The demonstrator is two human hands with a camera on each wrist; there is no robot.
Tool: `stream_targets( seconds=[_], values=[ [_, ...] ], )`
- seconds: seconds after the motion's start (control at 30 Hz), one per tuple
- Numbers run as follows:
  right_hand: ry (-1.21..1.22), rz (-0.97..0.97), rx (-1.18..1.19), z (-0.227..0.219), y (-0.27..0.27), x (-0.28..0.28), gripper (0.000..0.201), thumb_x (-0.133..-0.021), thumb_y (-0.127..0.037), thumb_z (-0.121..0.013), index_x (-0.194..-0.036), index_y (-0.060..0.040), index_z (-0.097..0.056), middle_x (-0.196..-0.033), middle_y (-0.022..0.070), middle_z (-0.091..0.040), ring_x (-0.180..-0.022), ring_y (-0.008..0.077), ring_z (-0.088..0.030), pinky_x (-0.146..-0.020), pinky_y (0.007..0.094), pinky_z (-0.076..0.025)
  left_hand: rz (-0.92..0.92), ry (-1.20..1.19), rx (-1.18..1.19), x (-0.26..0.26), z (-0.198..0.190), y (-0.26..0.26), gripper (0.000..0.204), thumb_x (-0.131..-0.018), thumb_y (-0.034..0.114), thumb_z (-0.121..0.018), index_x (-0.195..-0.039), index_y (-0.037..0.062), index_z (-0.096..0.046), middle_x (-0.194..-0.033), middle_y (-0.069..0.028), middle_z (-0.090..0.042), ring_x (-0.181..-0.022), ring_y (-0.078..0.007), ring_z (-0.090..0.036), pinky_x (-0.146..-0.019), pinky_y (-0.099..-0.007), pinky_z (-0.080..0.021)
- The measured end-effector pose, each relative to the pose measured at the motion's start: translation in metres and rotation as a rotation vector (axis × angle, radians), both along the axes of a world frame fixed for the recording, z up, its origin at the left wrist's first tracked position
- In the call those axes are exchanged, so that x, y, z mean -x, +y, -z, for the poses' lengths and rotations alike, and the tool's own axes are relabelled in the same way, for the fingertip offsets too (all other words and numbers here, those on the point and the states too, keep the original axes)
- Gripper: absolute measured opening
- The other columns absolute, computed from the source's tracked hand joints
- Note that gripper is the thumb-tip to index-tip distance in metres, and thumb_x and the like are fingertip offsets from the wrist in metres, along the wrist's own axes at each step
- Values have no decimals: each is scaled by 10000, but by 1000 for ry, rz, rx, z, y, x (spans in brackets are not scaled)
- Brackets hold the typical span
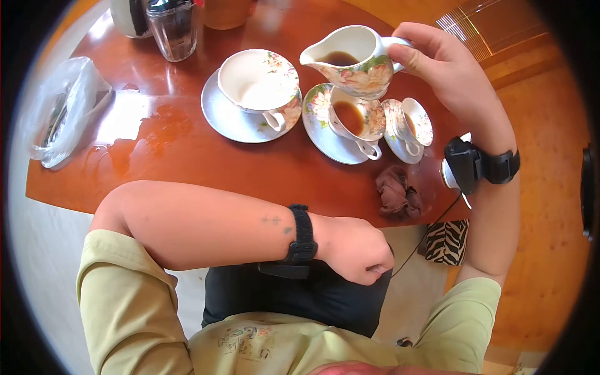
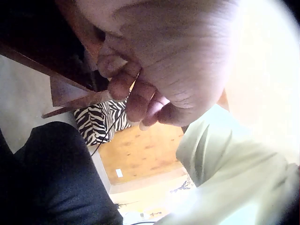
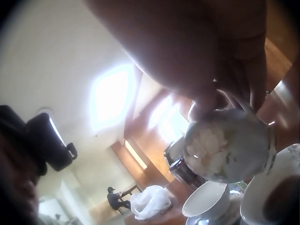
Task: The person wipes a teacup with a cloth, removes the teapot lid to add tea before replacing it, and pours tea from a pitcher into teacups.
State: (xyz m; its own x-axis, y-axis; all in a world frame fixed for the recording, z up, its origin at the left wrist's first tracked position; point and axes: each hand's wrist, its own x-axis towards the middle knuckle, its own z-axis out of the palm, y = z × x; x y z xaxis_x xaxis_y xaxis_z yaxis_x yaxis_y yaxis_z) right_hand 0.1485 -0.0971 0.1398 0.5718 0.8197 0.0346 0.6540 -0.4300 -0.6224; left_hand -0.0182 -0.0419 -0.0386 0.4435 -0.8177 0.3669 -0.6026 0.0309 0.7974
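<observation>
In the head view my right hand [image 1: 437, 53] grips the handle of a white floral creamer [image 1: 359, 78], with thumb and fingers pinched around it. The creamer holds brown liquid and hangs over a floral cup [image 1: 356, 119] of brown liquid on its saucer [image 1: 325, 134]. Its painted side fills the middle of the right wrist view, just below the fingers [image 3: 204, 105]. My left hand [image 1: 356, 250] hangs over my lap by the table's front edge, its fingers [image 2: 140, 105] loosely curled around nothing.
A large white cup [image 1: 250, 81] sits on a saucer at left. One smaller cup [image 1: 415, 122] with brown liquid stands right. A crumpled brown cloth [image 1: 397, 194], a plastic bag [image 1: 65, 112], a clear jar [image 1: 172, 34] and a wet patch [image 1: 150, 134] lie about the table.
</observation>
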Motion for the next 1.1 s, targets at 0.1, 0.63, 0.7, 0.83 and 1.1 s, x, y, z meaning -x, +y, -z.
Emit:
stream_targets(
  seconds=[0.1, 0.63, 0.7, 0.83, 1.1],
  values=[
    [-91, -43, 107, -3, 19, -8, 275, -1029, -274, -649, -1054, -1, -663, -960, -4, -665, -965, 81, -610, -914, 259, -500, 4, -18, 17, 0, -2, 1, 115, -846, 161, -596, -783, 66, -616, -717, -157, -622, -720, -396, -611, -635, -487, -478],
    [-447, -147, 303, -24, 60, 8, 289, -1020, -283, -656, -1026, 4, -632, -842, 5, -564, -821, 99, -485, -781, 282, -453, 32, -10, -88, -1, -2, 0, 138, -791, 187, -587, -790, 64, -650, -790, -147, -674, -781, -384, -643, -708, -481, -511],
    [-476, -145, 335, -28, 65, 12, 288, -1019, -284, -656, -1021, 3, -629, -829, 11, -553, -809, 102, -475, -768, 286, -450, 32, -12, -92, -1, -1, -1, 139, -790, 187, -588, -790, 63, -649, -789, -147, -673, -777, -384, -643, -707, -480, -511],
    [-531, -150, 375, -30, 68, 12, 286, -1018, -283, -657, -1009, 1, -625, -803, 19, -529, -783, 111, -448, -743, 301, -442, 36, -12, -102, -1, -2, -1, 143, -793, 189, -587, -790, 60, -650, -790, -149, -673, -782, -383, -645, -707, -481, -511],
    [-351, -117, 209, -12, 53, 5, 286, -1021, -262, -658, -1037, 23, -643, -884, 8, -631, -866, 92, -550, -828, 272, -474, 42, -27, -99, -1, -2, 0, 149, -797, 196, -591, -798, 66, -663, -803, -146, -678, -805, -384, -653, -721, -485, -517]
  ],
)
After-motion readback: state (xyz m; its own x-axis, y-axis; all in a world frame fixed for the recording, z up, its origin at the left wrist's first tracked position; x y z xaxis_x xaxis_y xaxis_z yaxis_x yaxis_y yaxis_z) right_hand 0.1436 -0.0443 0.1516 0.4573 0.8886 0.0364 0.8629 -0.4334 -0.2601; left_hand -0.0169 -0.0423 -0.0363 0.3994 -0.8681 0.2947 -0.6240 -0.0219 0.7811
